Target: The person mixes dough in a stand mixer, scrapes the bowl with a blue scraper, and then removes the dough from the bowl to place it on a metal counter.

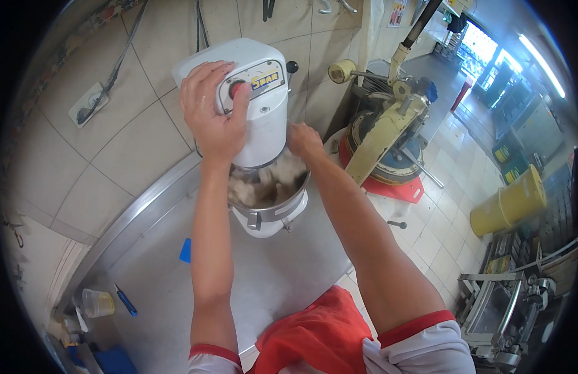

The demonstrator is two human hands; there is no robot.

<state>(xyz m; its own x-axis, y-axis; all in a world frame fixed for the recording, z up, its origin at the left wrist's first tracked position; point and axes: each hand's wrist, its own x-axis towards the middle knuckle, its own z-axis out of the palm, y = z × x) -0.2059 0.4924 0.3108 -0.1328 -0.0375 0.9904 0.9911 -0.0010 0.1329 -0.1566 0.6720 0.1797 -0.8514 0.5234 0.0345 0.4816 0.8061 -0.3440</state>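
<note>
Presently, the left hand (pixel 209 111) lies spread over the white mixer head (pixel 267 128), thumb at the red button (pixel 235 89); the right hand (pixel 304 141) is curled at the head's right side, fingertips hidden, grip cannot be told. Under the head, the metal bowl (pixel 271 214) of blurred pale dough (pixel 264 190) lies below both hands, nearer the right, above the tabletop (pixel 283 265).

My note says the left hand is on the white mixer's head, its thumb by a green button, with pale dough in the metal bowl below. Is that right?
Not quite: the head view shows that the button is red, not green. The rest stands: left hand on the white mixer's head, thumb by that button, pale dough in the metal bowl below.
</note>
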